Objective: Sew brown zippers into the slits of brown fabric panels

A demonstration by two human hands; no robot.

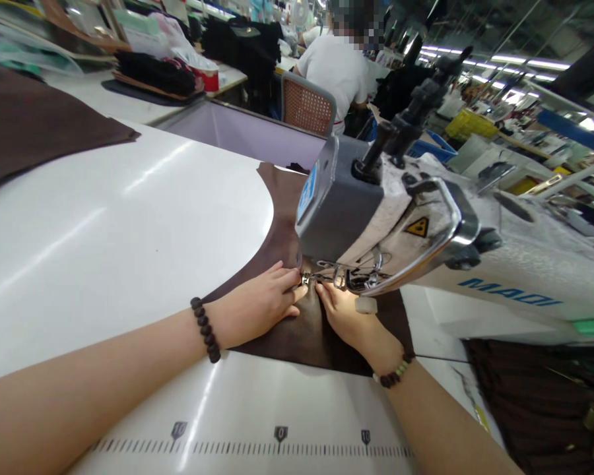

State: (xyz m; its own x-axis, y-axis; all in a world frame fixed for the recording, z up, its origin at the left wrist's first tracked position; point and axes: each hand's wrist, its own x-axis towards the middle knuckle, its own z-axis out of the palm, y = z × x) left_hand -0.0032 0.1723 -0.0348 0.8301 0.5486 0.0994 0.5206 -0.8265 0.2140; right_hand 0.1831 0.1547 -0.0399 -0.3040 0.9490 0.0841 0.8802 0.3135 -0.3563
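Note:
A dark brown piece of fabric (pixel 287 340) lies on the white sewing table under the needle area of a sewing machine (pixel 341 198). My left hand (pixel 260 300) rests flat on the fabric, fingers stretched out beside the presser foot (pixel 305 278). To the right of the foot, my right hand (pixel 344 313) lies on the same fabric with its fingers extended, partly hidden by the machine head. Between the two hands the cloth is slightly raised in a fold. Each wrist wears a beaded bracelet.
Another brown fabric piece (pixel 44 125) lies at the table's left. A brown fabric stack (pixel 539 396) sits at the lower right. A ruler scale (pixel 257 448) runs along the front edge. Beyond are a chair (pixel 308 105), a person in a white shirt (pixel 334 72) and dark cloth piles (pixel 153 74).

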